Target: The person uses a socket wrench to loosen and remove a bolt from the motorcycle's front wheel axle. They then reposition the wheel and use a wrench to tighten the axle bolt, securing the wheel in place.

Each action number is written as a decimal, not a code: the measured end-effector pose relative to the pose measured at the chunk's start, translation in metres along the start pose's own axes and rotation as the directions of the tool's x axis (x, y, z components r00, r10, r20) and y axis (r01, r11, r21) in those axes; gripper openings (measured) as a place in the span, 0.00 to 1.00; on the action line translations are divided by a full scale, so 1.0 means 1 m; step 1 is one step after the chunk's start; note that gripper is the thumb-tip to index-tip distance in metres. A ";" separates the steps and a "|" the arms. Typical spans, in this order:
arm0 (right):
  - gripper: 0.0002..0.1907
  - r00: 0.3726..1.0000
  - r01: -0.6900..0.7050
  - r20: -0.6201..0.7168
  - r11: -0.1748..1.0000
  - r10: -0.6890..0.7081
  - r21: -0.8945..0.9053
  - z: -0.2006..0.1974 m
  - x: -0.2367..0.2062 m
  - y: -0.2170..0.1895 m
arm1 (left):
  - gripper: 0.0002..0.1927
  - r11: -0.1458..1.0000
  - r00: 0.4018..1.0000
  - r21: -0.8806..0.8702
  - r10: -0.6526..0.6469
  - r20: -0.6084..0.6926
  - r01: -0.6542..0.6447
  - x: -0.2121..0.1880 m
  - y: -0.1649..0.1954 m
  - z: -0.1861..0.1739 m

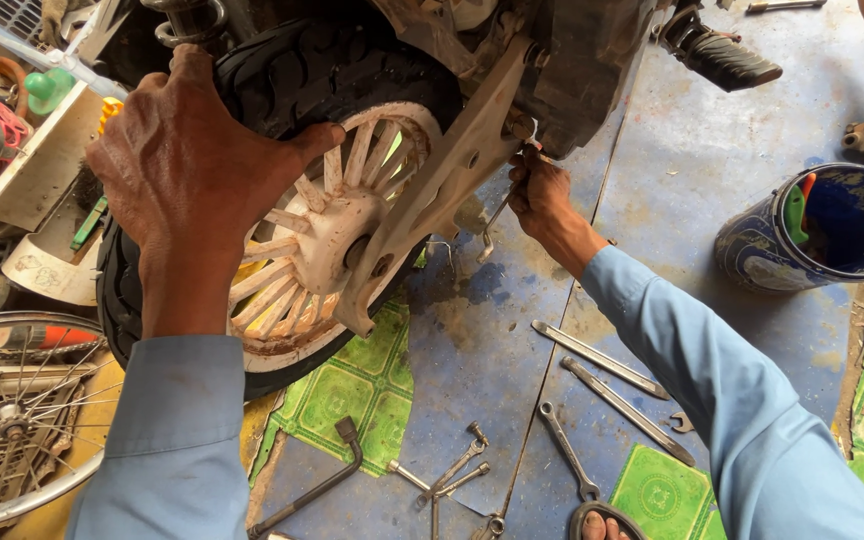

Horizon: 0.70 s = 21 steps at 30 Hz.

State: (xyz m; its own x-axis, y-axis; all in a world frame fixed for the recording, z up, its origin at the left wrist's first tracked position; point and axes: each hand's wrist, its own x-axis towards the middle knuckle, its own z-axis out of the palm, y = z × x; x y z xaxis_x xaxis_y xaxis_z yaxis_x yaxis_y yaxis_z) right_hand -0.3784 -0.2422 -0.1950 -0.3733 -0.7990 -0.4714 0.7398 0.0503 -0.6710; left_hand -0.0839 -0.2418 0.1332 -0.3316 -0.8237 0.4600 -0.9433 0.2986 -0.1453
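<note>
Spoked bicycle wheel [12, 420] cut off at left edge; sandalled foot [607, 524] cropped below; right hand [542, 195] fingertips hidden behind swingarm [432, 190].

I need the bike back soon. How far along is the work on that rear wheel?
Done: tools are laid out on the floor. In hand: left hand grips the rear wheel; right hand works a wrench at the swingarm. Left: the wheel is still mounted.

packages: round blue paint-style can with worn patterned printed wrap [752, 255], tipped on its side on the floor at right, open mouth facing the camera, green and orange handles inside | labels: only that can's wrap | signs: none | screens: none
</note>
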 end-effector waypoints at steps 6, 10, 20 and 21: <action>0.16 0.998 0.036 -0.044 0.997 -0.038 -0.066 -0.002 0.002 0.003 | 0.53 1.000 1.000 -0.004 0.002 -0.001 -0.002 -0.001 -0.001 -0.001; 0.16 0.999 0.049 -0.018 0.997 -0.050 -0.067 -0.003 0.001 0.004 | 0.52 1.000 1.000 -0.008 -0.010 0.016 0.010 -0.001 -0.001 -0.002; 0.19 0.995 0.086 -0.036 0.979 -0.094 -0.187 -0.017 -0.002 0.003 | 0.51 0.999 0.998 0.010 0.034 -0.046 -0.033 -0.002 -0.003 0.000; 0.18 0.994 0.096 -0.039 0.979 -0.105 -0.177 -0.019 -0.002 0.002 | 0.51 1.000 0.999 0.011 0.029 -0.040 -0.029 -0.002 -0.003 0.000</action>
State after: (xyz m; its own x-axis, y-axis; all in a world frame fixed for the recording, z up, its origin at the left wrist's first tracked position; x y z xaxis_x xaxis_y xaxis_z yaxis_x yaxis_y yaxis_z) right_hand -0.3868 -0.2285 -0.2065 -0.4702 -0.7759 -0.4205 0.5896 0.0784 -0.8039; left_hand -0.0807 -0.2404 0.1329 -0.3579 -0.7945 0.4906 -0.9335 0.3166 -0.1682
